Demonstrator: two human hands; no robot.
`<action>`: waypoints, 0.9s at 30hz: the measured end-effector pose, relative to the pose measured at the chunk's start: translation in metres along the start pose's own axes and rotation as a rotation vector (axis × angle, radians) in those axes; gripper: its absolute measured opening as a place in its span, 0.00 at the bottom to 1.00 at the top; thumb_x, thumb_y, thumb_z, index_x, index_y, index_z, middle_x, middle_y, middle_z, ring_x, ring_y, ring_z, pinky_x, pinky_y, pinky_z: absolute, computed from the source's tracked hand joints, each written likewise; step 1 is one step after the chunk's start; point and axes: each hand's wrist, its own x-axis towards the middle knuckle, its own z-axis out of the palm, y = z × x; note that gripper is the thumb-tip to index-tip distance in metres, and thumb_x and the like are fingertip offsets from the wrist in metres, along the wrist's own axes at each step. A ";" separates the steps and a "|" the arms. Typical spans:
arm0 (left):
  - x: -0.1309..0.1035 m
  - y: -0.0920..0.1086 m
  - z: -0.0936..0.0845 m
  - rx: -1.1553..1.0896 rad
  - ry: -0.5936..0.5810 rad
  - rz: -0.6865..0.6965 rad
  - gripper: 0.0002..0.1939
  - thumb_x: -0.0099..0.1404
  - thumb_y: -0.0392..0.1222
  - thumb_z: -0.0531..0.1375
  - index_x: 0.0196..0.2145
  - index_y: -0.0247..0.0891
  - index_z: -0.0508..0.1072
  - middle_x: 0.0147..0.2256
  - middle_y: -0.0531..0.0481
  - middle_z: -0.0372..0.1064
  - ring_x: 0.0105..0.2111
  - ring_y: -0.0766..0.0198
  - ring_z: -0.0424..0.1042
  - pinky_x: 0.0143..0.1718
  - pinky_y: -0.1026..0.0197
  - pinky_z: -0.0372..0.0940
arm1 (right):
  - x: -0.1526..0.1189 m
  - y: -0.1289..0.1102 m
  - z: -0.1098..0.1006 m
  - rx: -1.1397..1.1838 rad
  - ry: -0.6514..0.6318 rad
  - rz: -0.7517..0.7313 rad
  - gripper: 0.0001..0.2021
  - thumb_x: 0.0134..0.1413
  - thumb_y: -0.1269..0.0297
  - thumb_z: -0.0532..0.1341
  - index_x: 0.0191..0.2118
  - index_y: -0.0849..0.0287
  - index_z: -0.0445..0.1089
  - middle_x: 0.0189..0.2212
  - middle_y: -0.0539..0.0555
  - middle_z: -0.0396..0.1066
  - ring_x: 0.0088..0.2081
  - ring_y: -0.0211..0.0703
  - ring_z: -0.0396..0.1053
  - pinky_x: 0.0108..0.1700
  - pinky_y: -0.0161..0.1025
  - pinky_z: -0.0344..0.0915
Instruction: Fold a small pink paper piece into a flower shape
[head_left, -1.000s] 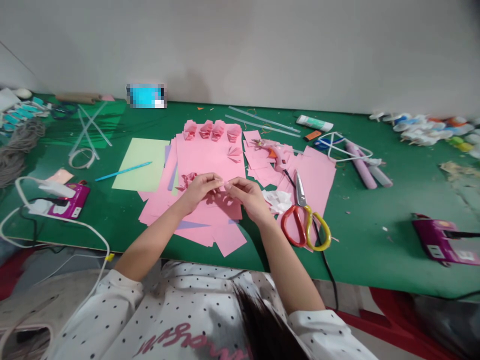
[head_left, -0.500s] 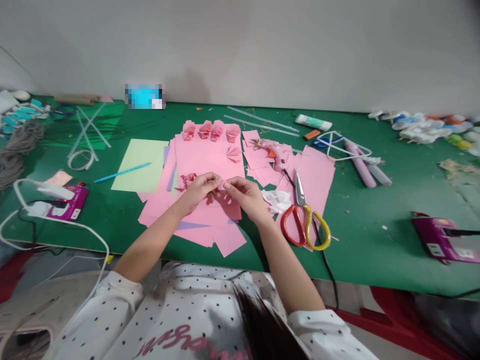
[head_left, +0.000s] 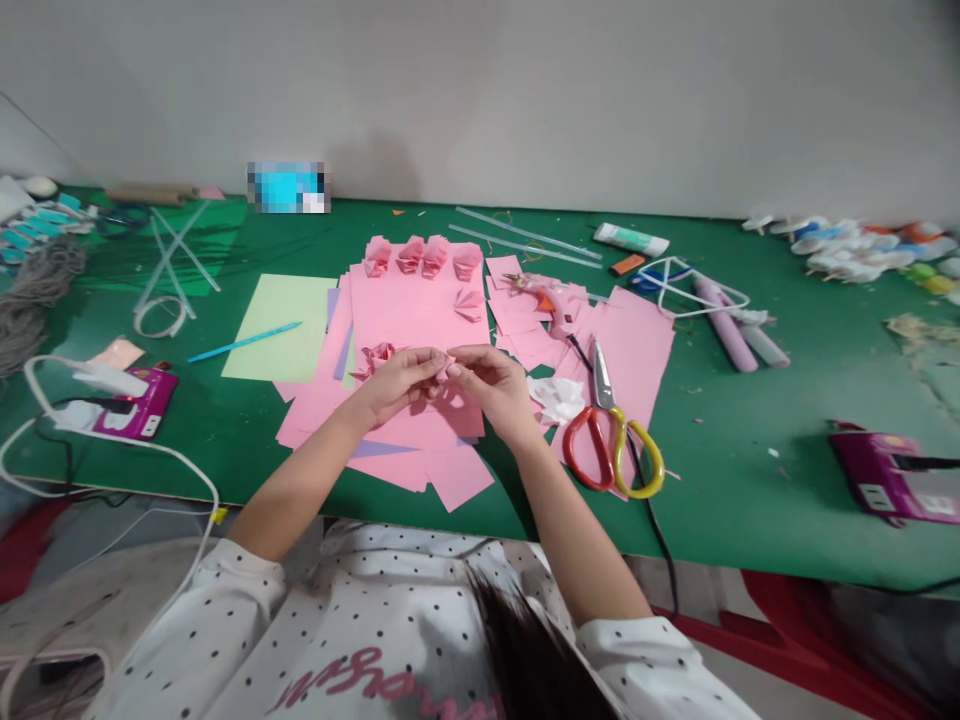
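Note:
My left hand [head_left: 406,382] and my right hand [head_left: 491,390] meet over a stack of pink paper [head_left: 405,315]. Between their pinched fingertips is a small folded piece of pink paper [head_left: 445,368], mostly hidden by the fingers. Just beyond the left hand lies a cluster of pleated pink paper [head_left: 376,358]. Several folded pink paper pieces [head_left: 433,257] line the far edge of the stack, and a fanned one [head_left: 469,305] lies below them at the right.
Scissors [head_left: 604,400] with red and yellow handles lie right of my right hand, beside crumpled white tissue [head_left: 556,399]. A pink glue gun [head_left: 553,306] rests on cut pink squares. At left are a blue pencil [head_left: 244,343] on pale green paper and a purple box [head_left: 142,403] with cables.
The fingers have shifted slightly around the small pink paper, and more of it shows between the fingertips. The right fingers are curled a little higher. Other things lie as before.

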 end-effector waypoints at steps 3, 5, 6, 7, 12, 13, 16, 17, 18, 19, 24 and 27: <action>0.000 -0.001 -0.001 -0.028 -0.007 -0.003 0.18 0.62 0.51 0.71 0.33 0.34 0.74 0.27 0.54 0.66 0.25 0.74 0.66 0.28 0.69 0.63 | 0.000 0.000 0.000 0.003 -0.003 -0.019 0.15 0.52 0.51 0.73 0.45 0.49 0.81 0.32 0.49 0.76 0.32 0.41 0.74 0.35 0.41 0.73; 0.000 -0.002 -0.001 -0.049 0.004 0.001 0.18 0.61 0.50 0.73 0.39 0.34 0.76 0.28 0.55 0.67 0.25 0.74 0.66 0.28 0.69 0.63 | -0.001 0.000 0.000 -0.012 0.001 -0.057 0.11 0.54 0.54 0.73 0.42 0.49 0.82 0.35 0.51 0.78 0.36 0.42 0.75 0.40 0.42 0.74; 0.000 -0.002 0.000 -0.045 0.013 0.003 0.20 0.60 0.50 0.73 0.44 0.35 0.75 0.28 0.55 0.68 0.25 0.74 0.67 0.28 0.69 0.63 | -0.001 -0.001 0.000 -0.021 0.007 -0.078 0.08 0.55 0.55 0.72 0.40 0.49 0.82 0.36 0.52 0.79 0.38 0.43 0.76 0.43 0.43 0.74; 0.000 -0.003 0.000 -0.026 0.020 0.004 0.23 0.61 0.50 0.72 0.48 0.36 0.74 0.28 0.55 0.69 0.25 0.73 0.68 0.27 0.69 0.63 | -0.001 -0.001 0.000 -0.028 0.014 -0.094 0.07 0.55 0.55 0.72 0.38 0.49 0.82 0.37 0.52 0.79 0.39 0.43 0.76 0.44 0.44 0.73; 0.000 -0.006 0.004 0.310 0.105 0.155 0.14 0.69 0.51 0.63 0.45 0.39 0.73 0.28 0.54 0.69 0.23 0.68 0.69 0.21 0.66 0.61 | -0.001 -0.002 0.000 -0.048 0.073 -0.076 0.09 0.54 0.54 0.73 0.36 0.51 0.80 0.38 0.53 0.78 0.38 0.43 0.75 0.40 0.42 0.73; 0.000 -0.007 0.005 0.400 0.144 0.221 0.10 0.69 0.47 0.62 0.42 0.38 0.74 0.30 0.52 0.71 0.24 0.68 0.70 0.23 0.65 0.63 | 0.000 -0.001 0.000 -0.044 0.092 -0.061 0.09 0.53 0.54 0.73 0.36 0.52 0.80 0.37 0.53 0.78 0.36 0.43 0.75 0.39 0.42 0.73; 0.001 -0.008 0.006 0.609 0.209 0.389 0.06 0.66 0.37 0.61 0.41 0.37 0.76 0.38 0.48 0.75 0.34 0.66 0.75 0.35 0.64 0.68 | 0.002 0.002 0.001 -0.013 0.138 -0.005 0.11 0.52 0.53 0.73 0.35 0.54 0.78 0.31 0.51 0.77 0.30 0.40 0.72 0.34 0.40 0.70; 0.000 -0.008 0.007 0.646 0.213 0.420 0.06 0.65 0.36 0.61 0.41 0.37 0.76 0.40 0.47 0.76 0.37 0.65 0.75 0.38 0.63 0.68 | 0.002 0.003 0.001 -0.003 0.146 0.010 0.12 0.52 0.53 0.73 0.35 0.54 0.78 0.30 0.50 0.77 0.29 0.39 0.71 0.32 0.39 0.70; 0.000 -0.009 0.007 0.668 0.216 0.438 0.06 0.65 0.36 0.62 0.41 0.37 0.76 0.40 0.47 0.76 0.38 0.64 0.76 0.39 0.63 0.68 | 0.002 0.004 0.000 0.002 0.150 0.020 0.12 0.52 0.53 0.73 0.35 0.55 0.78 0.30 0.50 0.77 0.28 0.38 0.71 0.32 0.38 0.69; 0.000 -0.009 0.008 0.678 0.223 0.449 0.06 0.66 0.38 0.63 0.40 0.37 0.76 0.40 0.47 0.76 0.38 0.63 0.75 0.39 0.63 0.68 | 0.002 0.006 0.000 0.004 0.149 0.028 0.13 0.52 0.52 0.73 0.36 0.55 0.78 0.30 0.50 0.77 0.29 0.38 0.71 0.31 0.37 0.69; 0.001 -0.010 0.006 0.678 0.274 0.496 0.13 0.68 0.50 0.64 0.34 0.37 0.75 0.34 0.50 0.75 0.35 0.64 0.73 0.37 0.62 0.67 | 0.002 0.008 0.000 0.035 0.088 0.045 0.15 0.55 0.48 0.71 0.37 0.55 0.79 0.28 0.49 0.76 0.27 0.37 0.69 0.28 0.35 0.68; 0.003 -0.012 0.003 0.695 0.279 0.507 0.15 0.69 0.53 0.64 0.35 0.37 0.76 0.34 0.49 0.76 0.35 0.63 0.74 0.37 0.61 0.67 | 0.003 0.007 0.000 0.061 0.084 0.039 0.15 0.56 0.47 0.70 0.35 0.56 0.79 0.26 0.49 0.74 0.26 0.36 0.68 0.29 0.36 0.68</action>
